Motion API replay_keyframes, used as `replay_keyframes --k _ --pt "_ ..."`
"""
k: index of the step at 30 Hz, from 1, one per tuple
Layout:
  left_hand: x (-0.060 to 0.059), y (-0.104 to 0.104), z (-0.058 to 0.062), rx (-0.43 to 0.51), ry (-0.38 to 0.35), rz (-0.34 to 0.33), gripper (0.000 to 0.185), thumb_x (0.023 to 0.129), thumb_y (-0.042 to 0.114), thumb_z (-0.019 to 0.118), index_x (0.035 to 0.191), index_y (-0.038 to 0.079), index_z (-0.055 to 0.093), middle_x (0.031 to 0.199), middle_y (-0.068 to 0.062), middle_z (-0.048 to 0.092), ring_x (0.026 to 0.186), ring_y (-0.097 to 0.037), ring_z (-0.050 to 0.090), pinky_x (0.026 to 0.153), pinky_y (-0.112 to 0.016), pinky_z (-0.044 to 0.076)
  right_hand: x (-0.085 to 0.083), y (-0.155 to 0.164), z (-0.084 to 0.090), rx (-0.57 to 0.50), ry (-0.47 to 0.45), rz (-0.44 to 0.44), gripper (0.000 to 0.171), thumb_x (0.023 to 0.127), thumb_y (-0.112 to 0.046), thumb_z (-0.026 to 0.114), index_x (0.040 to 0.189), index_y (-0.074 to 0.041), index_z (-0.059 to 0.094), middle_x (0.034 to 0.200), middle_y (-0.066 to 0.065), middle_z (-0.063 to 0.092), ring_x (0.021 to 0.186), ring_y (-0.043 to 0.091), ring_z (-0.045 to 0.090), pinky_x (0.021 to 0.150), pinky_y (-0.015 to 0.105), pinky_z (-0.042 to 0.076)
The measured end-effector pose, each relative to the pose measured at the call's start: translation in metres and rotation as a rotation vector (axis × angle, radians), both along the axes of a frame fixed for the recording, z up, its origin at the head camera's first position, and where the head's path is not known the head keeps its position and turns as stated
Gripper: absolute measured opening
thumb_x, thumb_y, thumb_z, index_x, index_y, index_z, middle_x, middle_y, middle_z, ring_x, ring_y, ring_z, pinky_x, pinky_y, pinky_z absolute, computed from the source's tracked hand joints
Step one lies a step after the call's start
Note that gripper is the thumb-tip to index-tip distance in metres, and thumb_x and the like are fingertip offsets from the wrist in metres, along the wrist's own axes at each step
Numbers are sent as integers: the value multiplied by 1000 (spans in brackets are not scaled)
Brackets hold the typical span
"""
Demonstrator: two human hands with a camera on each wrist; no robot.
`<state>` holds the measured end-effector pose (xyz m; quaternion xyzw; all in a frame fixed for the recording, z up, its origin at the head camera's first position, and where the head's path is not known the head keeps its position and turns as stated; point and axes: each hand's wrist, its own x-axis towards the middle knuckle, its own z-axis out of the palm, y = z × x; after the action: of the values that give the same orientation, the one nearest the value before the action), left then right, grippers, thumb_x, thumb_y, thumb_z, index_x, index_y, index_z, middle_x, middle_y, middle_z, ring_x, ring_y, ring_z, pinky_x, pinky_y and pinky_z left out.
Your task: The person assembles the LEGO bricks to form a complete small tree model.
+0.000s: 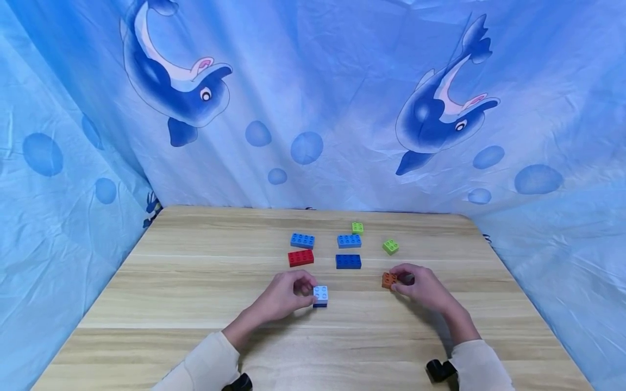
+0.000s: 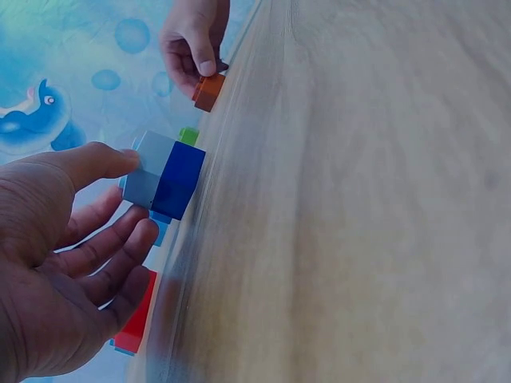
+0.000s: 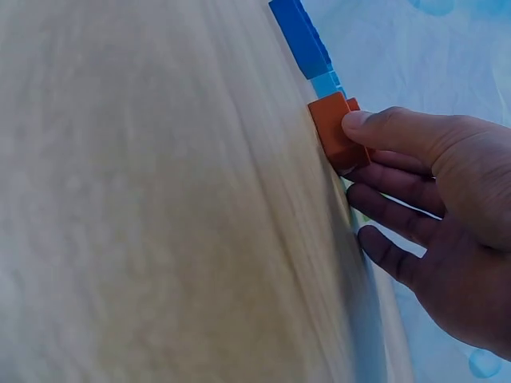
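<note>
Bricks everywhere on this pale wood-grain tabletop point(image 1: 195, 282), all chunky studded plastic. Low centre of the head view, the left hand point(image 1: 281, 298) has its thumb and fingers against a white brick point(image 1: 320, 294) stacked on a dark blue one. The grip looks loose, fingers mostly straight, so touching rather than clamping. The left wrist view shows that stack side-on, white half over blue half, which you barely catch from above. Just right of it, the right hand point(image 1: 420, 287) pinches a small orange brick point(image 1: 389, 280) sitting on the wood; the right wrist view shows the thumb pressed on its top edge and the other fingers spread out loosely behind it.

Further up the frame sit a red brick point(image 1: 300, 257), a dark blue brick point(image 1: 348, 262), two light blue bricks point(image 1: 302, 240) and two green square bricks point(image 1: 390, 246). Both wrist views are blurry along the wood. A wrinkly blue dolphin-print cloth point(image 1: 313, 108) hangs behind.
</note>
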<state>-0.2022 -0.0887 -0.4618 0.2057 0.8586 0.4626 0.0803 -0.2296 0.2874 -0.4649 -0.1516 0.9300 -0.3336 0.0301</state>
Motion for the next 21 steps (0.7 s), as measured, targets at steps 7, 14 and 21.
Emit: replay_keyframes --k 7,14,21 --pt "0 -1 0 -4 6 -2 24 87 18 83 108 16 72 98 3 71 89 -15 64 77 -19 53 1 -3 3 -13 7 0 32 91 -15 78 121 -7 71 113 11 74 97 19 68 76 25 55" --pt "1 -1 0 -2 4 -5 24 87 18 83 108 16 72 98 2 71 88 -14 63 76 -19 53 2 -18 13 -56 51 52 32 90 -15 79 121 -9 72 114 7 74 103 23 69 79 24 56" --pt "1 -1 -1 4 3 -10 24 87 18 83 109 16 72 99 3 71 87 -12 63 77 -19 54 7 -48 26 -63 128 147 30 90 -15 79 119 -11 73 113 3 75 101 27 69 78 26 56"
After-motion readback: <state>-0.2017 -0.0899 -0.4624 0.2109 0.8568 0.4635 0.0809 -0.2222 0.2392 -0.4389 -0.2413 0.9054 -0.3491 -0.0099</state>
